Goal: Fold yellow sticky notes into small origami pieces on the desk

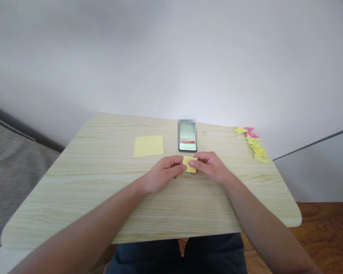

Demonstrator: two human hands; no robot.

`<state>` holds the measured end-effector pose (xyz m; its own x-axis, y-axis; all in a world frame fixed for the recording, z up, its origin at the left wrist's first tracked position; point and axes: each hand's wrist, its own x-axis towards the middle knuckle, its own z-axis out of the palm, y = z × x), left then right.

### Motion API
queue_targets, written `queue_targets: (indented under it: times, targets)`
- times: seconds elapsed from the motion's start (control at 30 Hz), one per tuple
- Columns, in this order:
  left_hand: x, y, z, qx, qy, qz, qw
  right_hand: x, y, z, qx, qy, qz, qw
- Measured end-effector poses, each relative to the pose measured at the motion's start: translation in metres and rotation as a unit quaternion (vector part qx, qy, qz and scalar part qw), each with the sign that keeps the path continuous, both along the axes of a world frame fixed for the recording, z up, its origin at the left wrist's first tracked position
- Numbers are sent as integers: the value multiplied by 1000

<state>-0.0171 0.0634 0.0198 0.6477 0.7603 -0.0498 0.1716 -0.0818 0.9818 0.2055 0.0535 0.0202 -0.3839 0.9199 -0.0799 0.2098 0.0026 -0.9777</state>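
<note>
Between my two hands is a small folded piece of yellow paper (189, 168), held just above the table near its middle. My left hand (163, 172) pinches its left edge between thumb and fingers. From the other side, my right hand (211, 166) grips it, with the thumb lying flat on the paper's face. The fingers behind the paper are mostly hidden. Just beyond the hands lies a phone (188, 147) with its screen lit, the upper part blurred out. A flat yellow sheet of paper (148, 146) rests to the left of the phone.
Along the right edge of the wooden table (103, 152) runs a row of several folded yellow papers (255, 147) and pink papers (249, 130). A white wall (171, 57) stands behind the table. Grey fabric (14, 175) is at the left.
</note>
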Motion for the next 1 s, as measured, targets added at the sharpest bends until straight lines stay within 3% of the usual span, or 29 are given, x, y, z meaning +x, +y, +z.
queue_targets:
  times: [0.5,0.73,1.0]
  targets:
    - [3,1,-2,36,-8,43,998,5,0,1,-6,-16,23,1000]
    - [5,1,0,76,2,101,992,3,-1,3,4,-51,69,996]
    - [5,1,0,88,28,123,988,-1,-1,4,3,-13,45,999]
